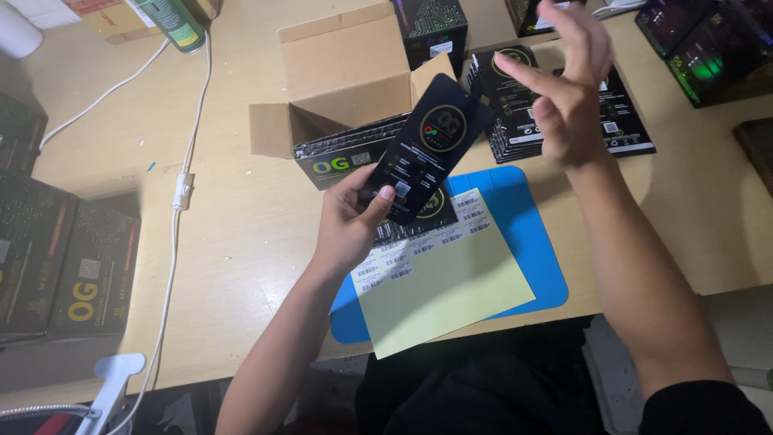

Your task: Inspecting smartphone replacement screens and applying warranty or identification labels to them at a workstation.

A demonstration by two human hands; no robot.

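My left hand (348, 219) grips the lower end of a flat black packet (427, 153) with a round gold emblem, holding it tilted above the desk. My right hand (564, 89) is raised to the right of it, fingers spread and blurred, holding nothing. Under the packet lies a yellow sheet (443, 290) carrying rows of small white barcode stickers (427, 242), on a blue mat (523, 242). A stack of the same black packets (620, 121) lies beneath my right hand.
An open cardboard box (338, 72) stands at the desk's middle back with a black carton (338, 157) in front of it. Black cartons (64, 258) sit at the left, more (700, 48) at the back right. A white cable (181, 193) runs down the desk.
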